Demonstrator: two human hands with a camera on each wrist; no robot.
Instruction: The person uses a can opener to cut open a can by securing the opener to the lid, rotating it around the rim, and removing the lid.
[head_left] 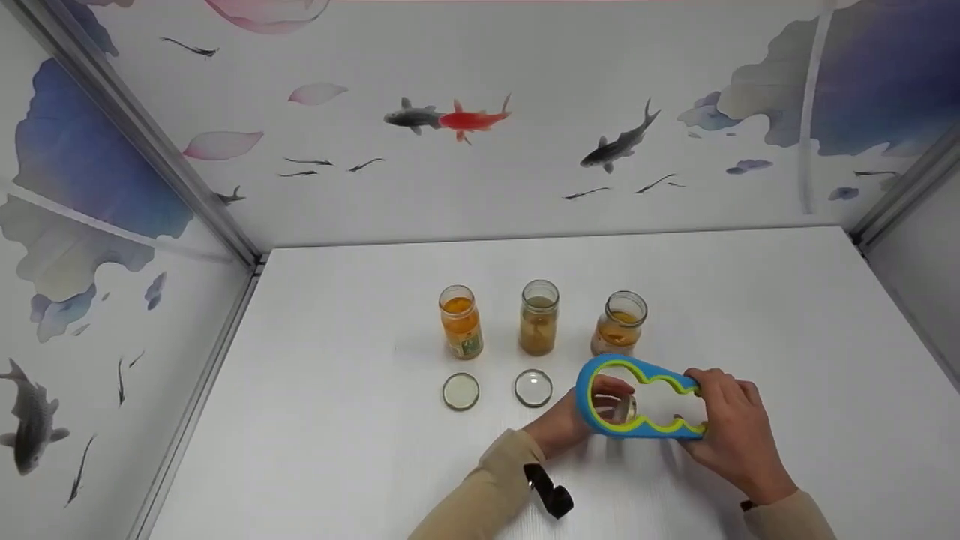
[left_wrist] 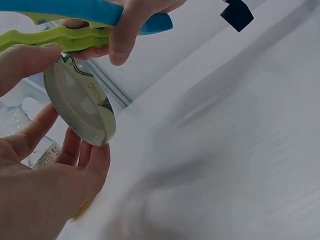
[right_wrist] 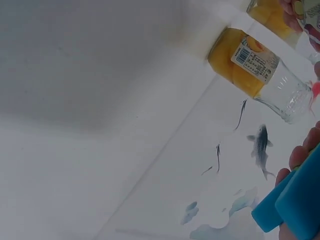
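Note:
My left hand pinches a metal jar lid by its edge, thumb on one side and fingers on the other. The lid is tilted on its edge above the table, its pale inside showing in the left wrist view. My right hand grips the handle end of a blue and lime-green jar opener. From the head view, the opener's wide loop passes in front of the left fingers and the lid. Just beyond it stands an uncapped glass jar with orange fruit pieces, labelled in the right wrist view.
Two more uncapped jars stand in line to the left, a middle jar and a left jar. In front of them lie two loose lids, one left and one right. Fish-patterned panels border the white table.

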